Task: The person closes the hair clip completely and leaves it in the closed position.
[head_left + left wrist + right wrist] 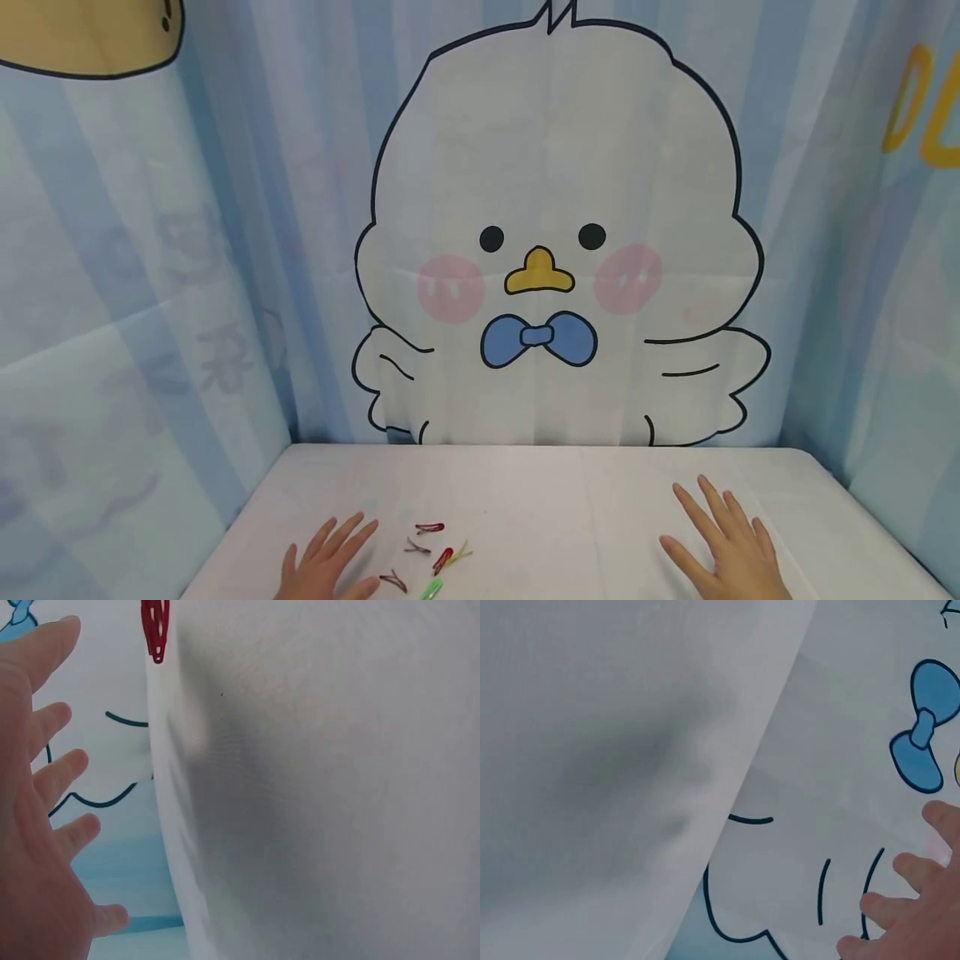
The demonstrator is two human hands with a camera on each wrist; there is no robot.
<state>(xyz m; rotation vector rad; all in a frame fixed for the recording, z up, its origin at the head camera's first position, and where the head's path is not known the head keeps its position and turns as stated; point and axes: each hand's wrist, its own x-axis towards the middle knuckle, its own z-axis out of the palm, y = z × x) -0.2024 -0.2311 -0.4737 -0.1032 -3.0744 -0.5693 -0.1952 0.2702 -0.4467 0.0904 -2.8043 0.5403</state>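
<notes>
Several small snap hair clips lie loosely grouped on the white table, just right of my left hand (326, 562) in the head view. Among them are a red clip (430, 527), a second red clip (443, 560) touching or overlapping a yellow-green clip (460, 553), two brownish clips (393, 581), and a green clip (431, 589) at the lower edge. My left hand has its fingers spread and holds nothing; its thumb is nearest the lower brownish clip. One red clip (156, 630) shows in the left wrist view. Far to the right, my right hand (727, 550) spreads its fingers, holding nothing.
The white tabletop (555, 492) runs back to a striped blue-and-white curtain (322, 250) printed with a large cartoon bird. Similar cloth hangs along the left and right sides. The table's right edge slopes away beyond my right hand.
</notes>
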